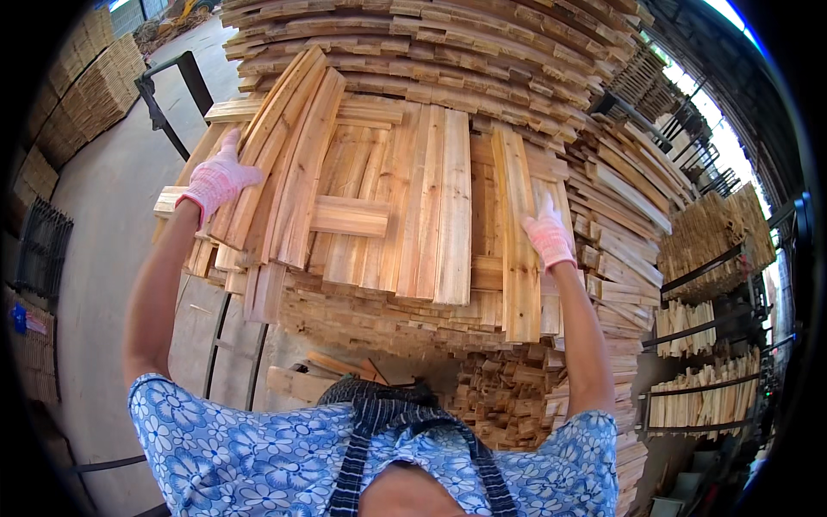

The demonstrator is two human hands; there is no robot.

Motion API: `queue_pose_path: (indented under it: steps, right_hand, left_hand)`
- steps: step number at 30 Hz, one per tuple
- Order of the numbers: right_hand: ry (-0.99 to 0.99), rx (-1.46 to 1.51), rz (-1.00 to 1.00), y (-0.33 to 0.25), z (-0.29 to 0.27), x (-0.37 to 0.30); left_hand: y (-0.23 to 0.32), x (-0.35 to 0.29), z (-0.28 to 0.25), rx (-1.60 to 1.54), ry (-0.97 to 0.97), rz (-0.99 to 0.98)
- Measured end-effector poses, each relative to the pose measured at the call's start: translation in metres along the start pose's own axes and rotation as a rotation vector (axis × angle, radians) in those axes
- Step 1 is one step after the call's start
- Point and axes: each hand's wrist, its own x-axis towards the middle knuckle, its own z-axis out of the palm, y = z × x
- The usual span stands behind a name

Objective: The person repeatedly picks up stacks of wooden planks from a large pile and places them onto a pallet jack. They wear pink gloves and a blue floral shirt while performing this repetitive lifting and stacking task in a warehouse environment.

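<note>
My left hand (222, 179), in a pink-and-white knit glove, lies with thumb and forefinger spread against a slanted group of wooden boards (289, 164). In a matching glove, my right hand (549, 233) has its fingers stretched forward, the thumb touching the edge of a long upright board (520, 241). Between the hands, several boards (431, 207) lie side by side on the pile, their near ends uneven. A short crosswise board (349, 215) rests beside the slanted group. What lies under both palms is hidden.
A tall layered lumber stack (422, 43) rises just beyond the boards. Loose slats (616, 224) pile up at the right, with racked wood bundles (702, 405) farther out. A black metal frame (185, 95) stands at the left, above the concrete floor (112, 224).
</note>
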Motion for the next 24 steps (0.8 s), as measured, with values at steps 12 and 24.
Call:
queue_pose_path:
  steps: [12, 24]
  right_hand:
    - [-0.102, 0.023, -0.069, -0.099, 0.031, 0.009]
    - [-0.238, 0.693, -0.461, -0.265, 0.012, -0.016]
  left_hand:
    - [-0.001, -0.001, -0.004, -0.205, -0.067, 0.002]
    - [-0.037, -0.026, -0.035, -0.173, -0.092, -0.104]
